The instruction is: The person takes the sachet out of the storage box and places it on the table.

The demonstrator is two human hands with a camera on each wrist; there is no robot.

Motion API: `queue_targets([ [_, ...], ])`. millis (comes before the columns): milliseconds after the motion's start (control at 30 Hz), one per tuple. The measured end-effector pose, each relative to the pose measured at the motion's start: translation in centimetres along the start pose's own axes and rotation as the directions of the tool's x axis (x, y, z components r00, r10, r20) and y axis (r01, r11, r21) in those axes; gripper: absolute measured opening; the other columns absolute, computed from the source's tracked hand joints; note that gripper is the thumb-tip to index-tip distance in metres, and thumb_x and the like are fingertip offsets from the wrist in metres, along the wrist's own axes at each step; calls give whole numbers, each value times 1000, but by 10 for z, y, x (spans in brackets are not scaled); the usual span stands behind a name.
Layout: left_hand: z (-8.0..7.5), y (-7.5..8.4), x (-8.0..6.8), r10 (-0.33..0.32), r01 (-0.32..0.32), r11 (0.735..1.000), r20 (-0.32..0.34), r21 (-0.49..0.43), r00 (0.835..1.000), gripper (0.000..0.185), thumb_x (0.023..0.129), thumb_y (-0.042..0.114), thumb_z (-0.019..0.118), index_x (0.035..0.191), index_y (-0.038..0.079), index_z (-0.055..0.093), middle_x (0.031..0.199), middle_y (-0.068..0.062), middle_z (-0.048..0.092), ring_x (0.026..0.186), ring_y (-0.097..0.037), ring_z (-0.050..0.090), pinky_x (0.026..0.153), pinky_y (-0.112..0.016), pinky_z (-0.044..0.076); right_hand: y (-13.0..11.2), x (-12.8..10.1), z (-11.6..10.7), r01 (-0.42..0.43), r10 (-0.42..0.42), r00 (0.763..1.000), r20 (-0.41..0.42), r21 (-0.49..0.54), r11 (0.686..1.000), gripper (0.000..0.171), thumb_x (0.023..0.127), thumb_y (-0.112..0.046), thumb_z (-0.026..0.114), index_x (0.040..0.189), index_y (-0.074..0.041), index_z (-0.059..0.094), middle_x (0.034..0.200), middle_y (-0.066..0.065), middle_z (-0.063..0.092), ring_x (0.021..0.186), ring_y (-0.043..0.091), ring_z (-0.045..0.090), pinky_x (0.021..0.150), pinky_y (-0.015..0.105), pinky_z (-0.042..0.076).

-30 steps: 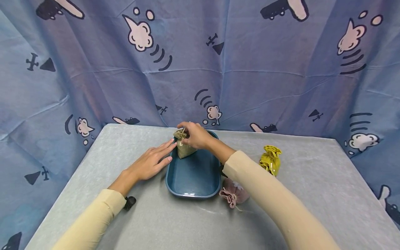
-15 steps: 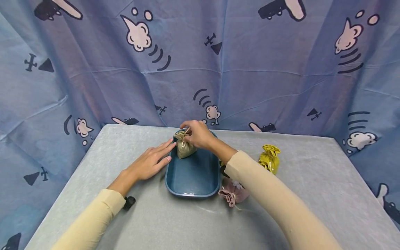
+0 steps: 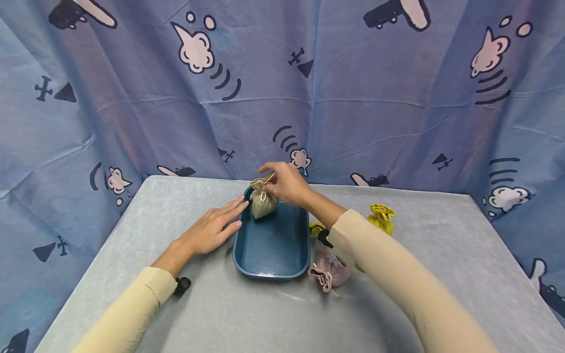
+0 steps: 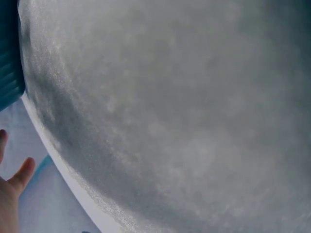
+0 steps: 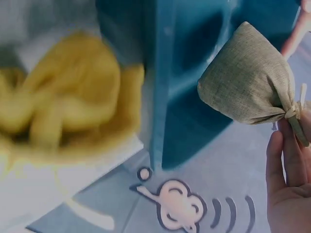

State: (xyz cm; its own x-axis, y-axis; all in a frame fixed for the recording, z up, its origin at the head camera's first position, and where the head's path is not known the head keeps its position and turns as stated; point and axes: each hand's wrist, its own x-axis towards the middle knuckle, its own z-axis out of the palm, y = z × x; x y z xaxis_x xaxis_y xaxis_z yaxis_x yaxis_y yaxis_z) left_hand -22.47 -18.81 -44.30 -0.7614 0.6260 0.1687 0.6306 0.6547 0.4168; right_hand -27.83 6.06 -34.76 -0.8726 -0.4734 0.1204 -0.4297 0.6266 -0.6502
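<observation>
A beige drawstring pouch (image 3: 264, 202) hangs over the far left corner of a blue tray (image 3: 272, 272). My right hand (image 3: 287, 182) pinches it by the gathered neck and cord. In the right wrist view the pouch (image 5: 248, 80) dangles with its full end away from the fingers. My left hand (image 3: 216, 228) lies with straight fingers, their tips at the tray's left rim. Only a thumb and part of the left hand (image 4: 12, 196) show at the edge of the left wrist view.
Right of the tray, a pink pouch (image 3: 332, 272) lies on the grey table (image 3: 220, 314). Farther right stands a yellow pouch (image 3: 381, 218). Another yellow item (image 3: 316, 228) shows beside the tray, partly behind the right sleeve. A patterned blue curtain (image 3: 265, 63) hangs behind the table.
My right hand has shifted up and slightly right, raising the beige pouch from the tray's floor. My left hand has stayed at the rim.
</observation>
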Motion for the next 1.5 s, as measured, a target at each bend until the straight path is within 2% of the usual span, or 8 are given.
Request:
queue_targets([
  [233, 0, 0, 1, -1, 1, 1000, -3, 1, 1000, 55, 108, 40, 38, 158, 17, 32, 164, -1, 22, 146, -24, 31, 108, -57, 34, -4, -7, -28, 58, -58, 998, 5, 10, 998, 42, 86, -2, 77, 126, -2, 65, 108, 13, 73, 96, 24, 71, 82, 35, 57],
  [433, 0, 1, 0, -23, 23, 1000, 20, 2, 1000, 56, 108, 41, 36, 158, 17, 30, 165, 0, 20, 148, -22, 28, 110, -56, 33, -2, -18, -50, 111, -111, 994, 17, 11, 994, 44, 85, -1, 77, 127, -3, 64, 106, 13, 73, 93, 24, 72, 79, 36, 58],
  [667, 0, 3, -1, -2, 2, 1000, -5, 0, 1000, 56, 108, 42, 37, 157, 16, 32, 164, -1, 22, 147, -21, 29, 109, -56, 34, 5, -31, -73, 84, -85, 996, 7, 39, 996, 44, 85, 1, 76, 127, -2, 64, 105, 14, 73, 93, 26, 72, 79, 38, 58],
  [967, 1, 3, -2, -9, 9, 1000, -3, 6, 1000, 57, 108, 42, 36, 158, 16, 31, 165, 1, 20, 148, -22, 28, 110, -55, 32, 23, -52, -98, 33, -33, 999, -16, -7, 999, 45, 87, 2, 74, 130, -2, 63, 104, 16, 73, 91, 29, 73, 77, 42, 58],
  [1233, 2, 2, -3, 11, -11, 1000, -21, 9, 1000, 56, 108, 40, 38, 158, 16, 31, 164, -2, 22, 146, -25, 31, 108, -56, 35, 44, -71, -113, 3, -4, 999, -32, -48, 999, 45, 87, 3, 74, 129, -1, 62, 106, 18, 73, 91, 30, 72, 79, 43, 58],
  [1500, 2, 3, -2, 5, -5, 1000, -19, 6, 1000, 56, 108, 41, 38, 158, 17, 30, 164, 0, 21, 147, -22, 29, 109, -56, 34, 64, -92, -123, -20, 16, 999, -41, -80, 997, 44, 88, 2, 73, 130, -1, 62, 106, 19, 72, 92, 32, 72, 80, 46, 57],
])
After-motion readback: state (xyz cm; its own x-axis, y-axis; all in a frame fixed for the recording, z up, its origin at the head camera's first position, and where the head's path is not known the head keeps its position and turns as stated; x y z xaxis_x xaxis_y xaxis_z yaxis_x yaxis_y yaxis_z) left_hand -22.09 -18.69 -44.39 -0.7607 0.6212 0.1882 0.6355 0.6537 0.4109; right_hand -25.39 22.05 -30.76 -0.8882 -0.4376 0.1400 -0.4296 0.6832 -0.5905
